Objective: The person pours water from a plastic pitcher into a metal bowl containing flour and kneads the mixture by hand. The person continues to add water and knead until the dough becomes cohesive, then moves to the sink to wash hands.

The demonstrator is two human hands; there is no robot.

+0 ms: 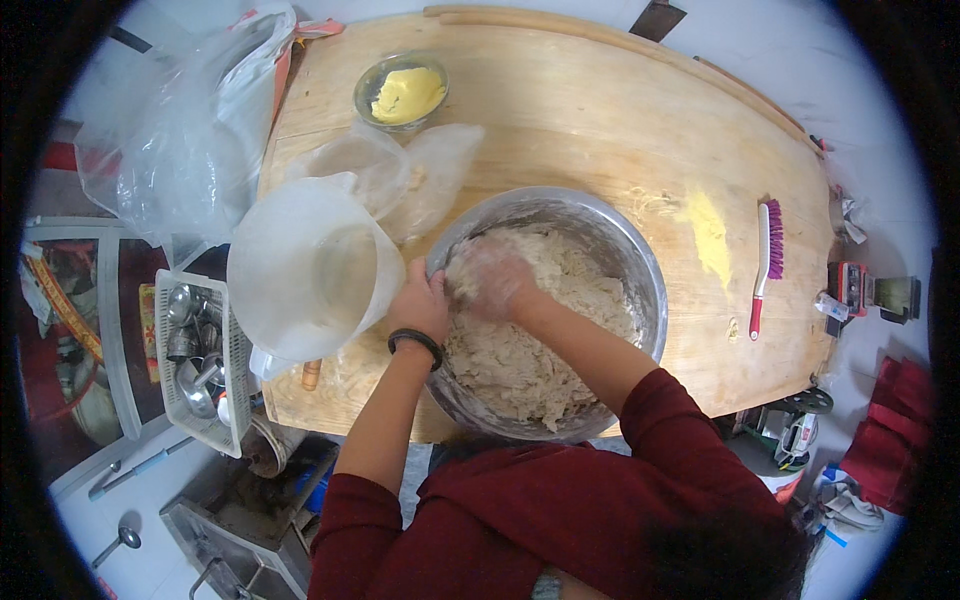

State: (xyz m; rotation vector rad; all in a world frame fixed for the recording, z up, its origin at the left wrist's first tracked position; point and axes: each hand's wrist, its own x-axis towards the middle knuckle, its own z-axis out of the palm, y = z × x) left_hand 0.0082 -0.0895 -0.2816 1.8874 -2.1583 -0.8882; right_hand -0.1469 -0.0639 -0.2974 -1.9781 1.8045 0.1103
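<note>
A large stainless steel bowl at the near edge of the table holds shaggy, lumpy dough. With the thumb over its left rim, my left hand grips the bowl; a black band circles that wrist. My right hand is in the dough at the bowl's left side, blurred by motion. Its fingers are too smeared to tell whether they close on any dough. Just left of my left hand stands a big translucent plastic pitcher, with what looks like some liquid or residue inside.
On the wooden table are a bowl of yellow flour, clear plastic bags, spilled yellow flour and a purple-bristled brush. A white basket of metal utensils sits at left. Long wooden rods lie along the far edge.
</note>
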